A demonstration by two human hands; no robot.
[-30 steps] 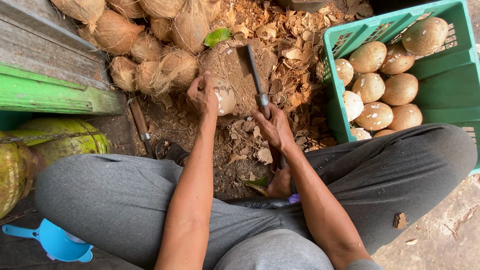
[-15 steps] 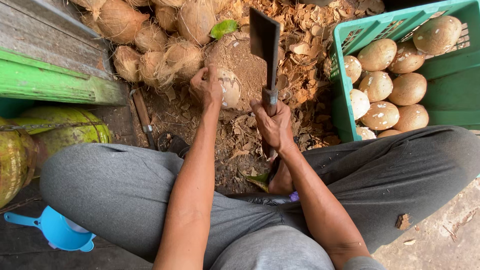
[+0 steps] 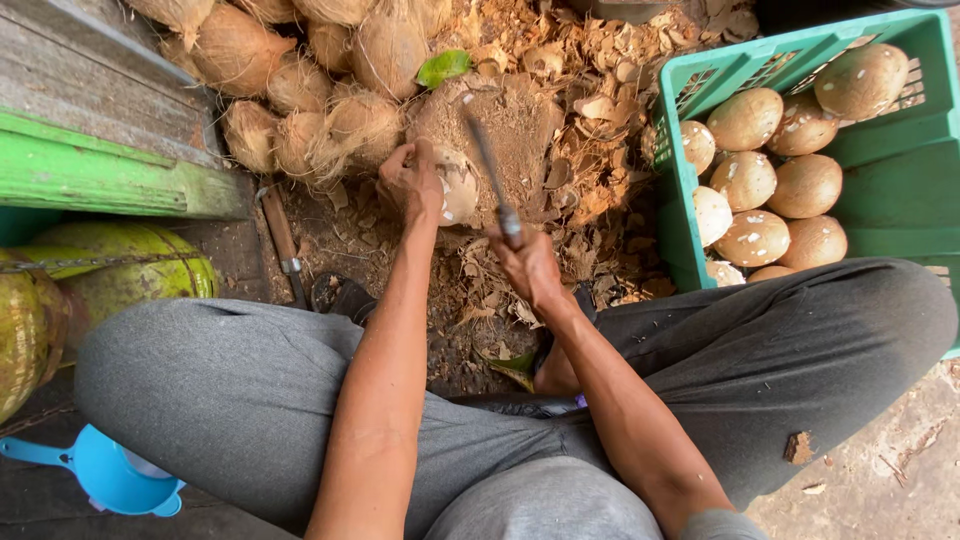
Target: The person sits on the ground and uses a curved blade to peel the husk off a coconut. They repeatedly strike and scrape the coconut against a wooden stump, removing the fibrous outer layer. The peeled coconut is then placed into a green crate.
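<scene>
The left hand (image 3: pixel 412 180) has its fingers curled around a partly peeled coconut (image 3: pixel 452 188), pressing it against a brown, husk-covered chopping block (image 3: pixel 510 125) on the ground between the person's knees. The right hand (image 3: pixel 527 268) is closed tight on the handle of a cleaver (image 3: pixel 487 165), whose blade is seen edge-on, slanting up and away from the hand and lying right beside the coconut; whether the edge touches it cannot be told. Loose husk shavings (image 3: pixel 600 130) cover the ground around the block. Behind it lies a pile of unhusked fibrous coconuts (image 3: pixel 300 85). To the right stands a green plastic crate (image 3: pixel 890 190) holding peeled, pale brown coconuts (image 3: pixel 760 180). At the left edge are green coconuts (image 3: pixel 130 280), and a blue plastic scoop (image 3: pixel 105 475) lies near the left knee.
</scene>
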